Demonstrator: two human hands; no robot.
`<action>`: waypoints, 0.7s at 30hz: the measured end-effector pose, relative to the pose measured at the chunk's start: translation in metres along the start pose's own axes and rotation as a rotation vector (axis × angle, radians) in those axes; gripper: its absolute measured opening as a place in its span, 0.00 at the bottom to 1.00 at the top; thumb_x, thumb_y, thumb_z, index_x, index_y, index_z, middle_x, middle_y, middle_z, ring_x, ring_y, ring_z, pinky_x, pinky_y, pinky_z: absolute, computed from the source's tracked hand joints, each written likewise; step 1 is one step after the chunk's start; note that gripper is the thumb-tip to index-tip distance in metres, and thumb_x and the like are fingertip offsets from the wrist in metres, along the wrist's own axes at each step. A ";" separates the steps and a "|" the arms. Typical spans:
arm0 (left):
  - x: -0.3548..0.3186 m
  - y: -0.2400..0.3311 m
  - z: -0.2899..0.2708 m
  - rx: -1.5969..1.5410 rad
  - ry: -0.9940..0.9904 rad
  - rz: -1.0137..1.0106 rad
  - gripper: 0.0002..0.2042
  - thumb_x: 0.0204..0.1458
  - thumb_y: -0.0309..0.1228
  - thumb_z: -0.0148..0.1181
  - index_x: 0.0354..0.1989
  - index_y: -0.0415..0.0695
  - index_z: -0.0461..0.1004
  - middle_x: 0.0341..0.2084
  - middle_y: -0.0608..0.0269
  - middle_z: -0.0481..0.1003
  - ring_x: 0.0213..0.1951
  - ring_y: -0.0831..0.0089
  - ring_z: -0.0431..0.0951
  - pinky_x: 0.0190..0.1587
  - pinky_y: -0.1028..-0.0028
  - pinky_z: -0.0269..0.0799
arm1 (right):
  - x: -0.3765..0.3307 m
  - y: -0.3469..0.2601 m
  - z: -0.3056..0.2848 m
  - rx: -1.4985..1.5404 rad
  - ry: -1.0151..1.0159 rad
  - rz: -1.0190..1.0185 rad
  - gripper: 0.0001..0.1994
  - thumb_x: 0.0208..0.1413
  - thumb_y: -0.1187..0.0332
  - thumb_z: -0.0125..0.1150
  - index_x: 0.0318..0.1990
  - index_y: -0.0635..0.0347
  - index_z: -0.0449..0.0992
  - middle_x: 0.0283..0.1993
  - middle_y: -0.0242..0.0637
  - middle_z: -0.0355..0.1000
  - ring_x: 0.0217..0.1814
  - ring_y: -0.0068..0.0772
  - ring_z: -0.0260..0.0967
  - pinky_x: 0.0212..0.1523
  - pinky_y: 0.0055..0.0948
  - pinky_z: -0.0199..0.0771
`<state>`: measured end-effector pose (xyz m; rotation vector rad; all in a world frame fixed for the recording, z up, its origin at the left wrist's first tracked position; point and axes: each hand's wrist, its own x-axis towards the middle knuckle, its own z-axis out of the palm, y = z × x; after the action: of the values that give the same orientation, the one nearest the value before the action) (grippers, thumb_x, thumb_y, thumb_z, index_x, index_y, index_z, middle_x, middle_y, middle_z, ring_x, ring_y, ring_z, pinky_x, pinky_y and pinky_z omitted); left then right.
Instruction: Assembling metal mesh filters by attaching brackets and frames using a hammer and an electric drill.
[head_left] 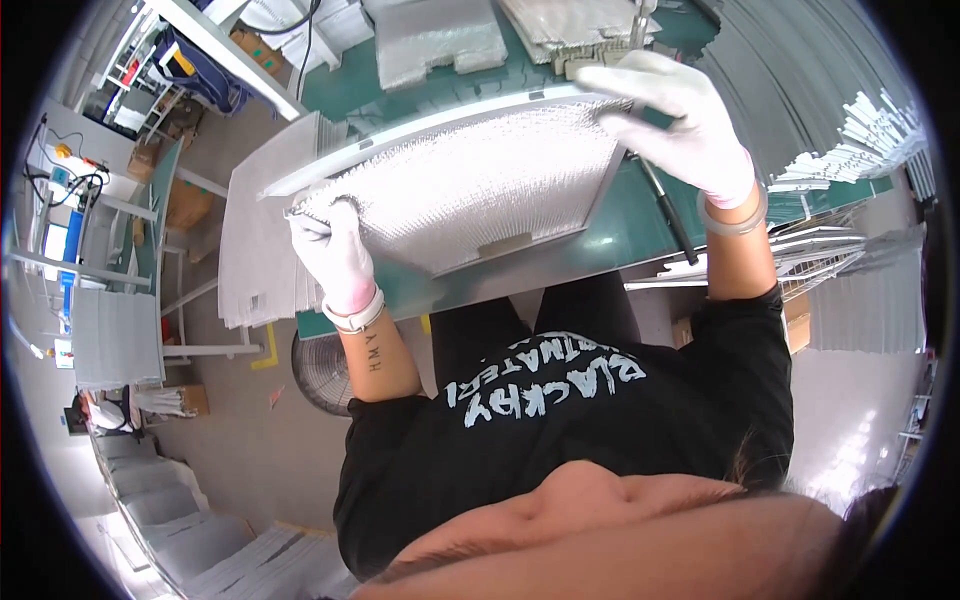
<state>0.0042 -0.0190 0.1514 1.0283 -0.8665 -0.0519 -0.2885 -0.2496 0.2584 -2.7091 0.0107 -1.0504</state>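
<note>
A silvery, finely ribbed rectangular panel (pixel 480 180) is tilted over the green table (pixel 620 215). A long white strip (pixel 380 143) runs along its far edge. My left hand (pixel 335 255), in a white glove, closes on the panel's left corner, with the fingers curled around it. At the panel's far right corner is my right hand (pixel 685 115), also gloved. Its fingers stretch left above the corner, apart from the thumb below, and whether they touch the panel is unclear. A dark rod-shaped tool (pixel 665 205) lies on the table beside the panel's right edge.
Wrapped flat packs (pixel 440 40) and stacked sheets (pixel 575 25) lie at the table's far side. Pale sheets (pixel 265 220) are stacked at left, with grey strips (pixel 820 90) piled at right. A floor fan (pixel 322 372) stands below the table's left end.
</note>
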 end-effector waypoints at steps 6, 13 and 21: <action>0.001 0.000 0.005 -0.091 -0.024 -0.011 0.11 0.52 0.15 0.57 0.43 0.36 0.72 0.38 0.61 0.78 0.39 0.79 0.76 0.48 0.77 0.71 | 0.037 -0.011 -0.011 0.033 -0.196 -0.239 0.22 0.54 0.76 0.60 0.58 0.53 0.76 0.36 0.42 0.75 0.36 0.40 0.75 0.39 0.32 0.76; -0.009 0.029 0.011 -0.049 -0.094 -0.079 0.11 0.51 0.17 0.60 0.43 0.36 0.74 0.35 0.66 0.78 0.37 0.82 0.75 0.44 0.79 0.70 | 0.089 -0.045 0.022 0.185 -0.343 -0.453 0.23 0.51 0.75 0.59 0.58 0.55 0.75 0.38 0.43 0.75 0.39 0.46 0.74 0.41 0.38 0.75; -0.005 0.048 0.019 0.109 0.056 0.121 0.20 0.46 0.15 0.64 0.49 0.37 0.70 0.41 0.60 0.75 0.39 0.78 0.74 0.42 0.79 0.71 | 0.098 -0.061 0.026 0.303 -0.462 -0.223 0.19 0.50 0.77 0.59 0.52 0.60 0.77 0.46 0.45 0.78 0.47 0.48 0.76 0.49 0.36 0.76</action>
<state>-0.0286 -0.0045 0.1896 1.0716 -0.8860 0.1274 -0.2036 -0.1936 0.3181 -2.6376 -0.4965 -0.4055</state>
